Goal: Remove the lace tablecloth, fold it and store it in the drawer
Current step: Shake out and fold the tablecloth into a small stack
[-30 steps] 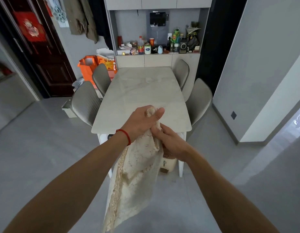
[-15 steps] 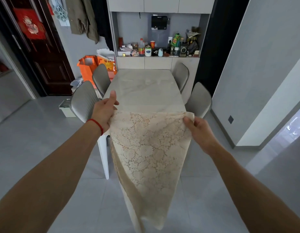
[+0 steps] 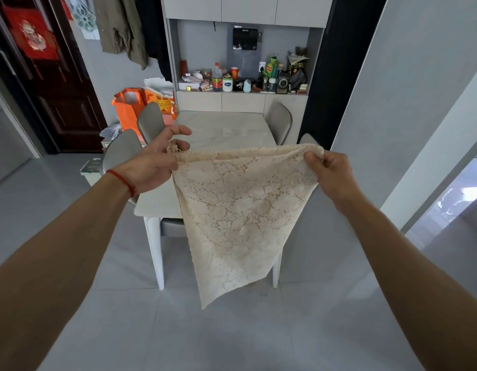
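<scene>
The lace tablecloth (image 3: 240, 215) hangs in the air in front of the person, off the table (image 3: 224, 132), with its top edge stretched level between both hands and its lower part tapering to a point above the floor. The left hand (image 3: 151, 167) pinches the left corner between thumb and curled fingers, while its forefinger sticks out straight and free. The right hand (image 3: 331, 170) clamps the right corner, fingers curled round the bunched edge. The step in hand appears to be folding. To do it well, keep the top edge taut and level, bring the two corners together so the edges line up, and let the hanging part settle flat before the next fold; lace snags easily, so avoid dragging it over the table edge. Beyond the bare table stand grey chairs (image 3: 150, 124) and a cabinet (image 3: 242, 101) with a cluttered shelf. No open drawer is visible.
</scene>
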